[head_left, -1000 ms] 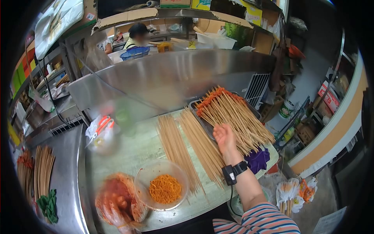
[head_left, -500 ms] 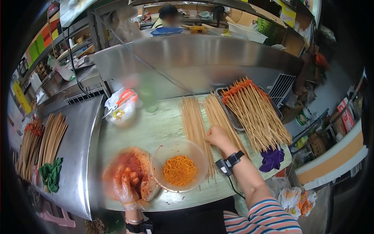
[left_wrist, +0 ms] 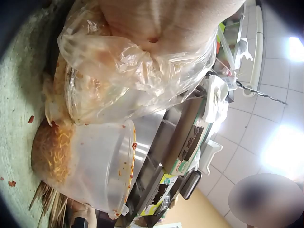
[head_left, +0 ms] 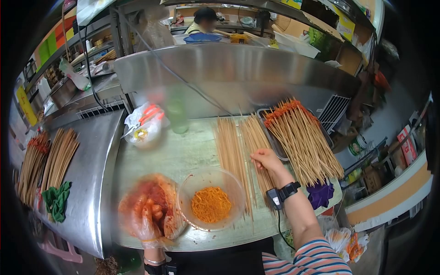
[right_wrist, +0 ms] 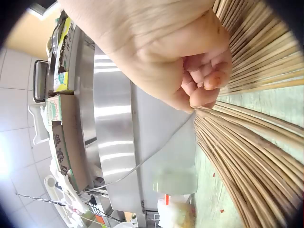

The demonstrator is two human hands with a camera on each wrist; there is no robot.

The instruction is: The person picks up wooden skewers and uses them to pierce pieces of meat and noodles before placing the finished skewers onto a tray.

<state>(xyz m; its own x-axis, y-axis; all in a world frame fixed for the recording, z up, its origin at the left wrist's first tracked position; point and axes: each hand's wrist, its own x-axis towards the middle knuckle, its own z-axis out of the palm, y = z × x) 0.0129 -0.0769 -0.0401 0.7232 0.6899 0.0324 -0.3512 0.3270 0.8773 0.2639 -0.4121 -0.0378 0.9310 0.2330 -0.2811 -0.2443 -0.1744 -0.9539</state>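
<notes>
My left hand [head_left: 149, 215], in a clear plastic glove [left_wrist: 142, 66], rests in a blurred container [head_left: 172, 229] of red-sauced food at the front left. What its fingers hold cannot be told. Touching that container on the right is a clear tub [head_left: 236, 215] with orange shredded food [head_left: 211, 205] at its bottom. My bare right hand [head_left: 268, 161] is over the right of two rows of bamboo skewers [head_left: 256, 137]. In the right wrist view its fingers curl, and thumb and fingertips [right_wrist: 204, 97] pinch at the end of a thin bamboo skewer [right_wrist: 237, 114].
A metal tray [head_left: 280, 155] at the back right carries many skewers tipped with red food [head_left: 293, 112]. Beside it lies a purple cloth [head_left: 319, 196]. Orange-handled scissors [head_left: 150, 114] lie on a white bag at the back left. More skewers [head_left: 59, 156] and a green cloth [head_left: 56, 201] are on the steel counter.
My right hand went from beside the tray, fingers spread, to the left row of skewers, then slightly right with fingers pinched. The left hand stays in its container. The head view shifted.
</notes>
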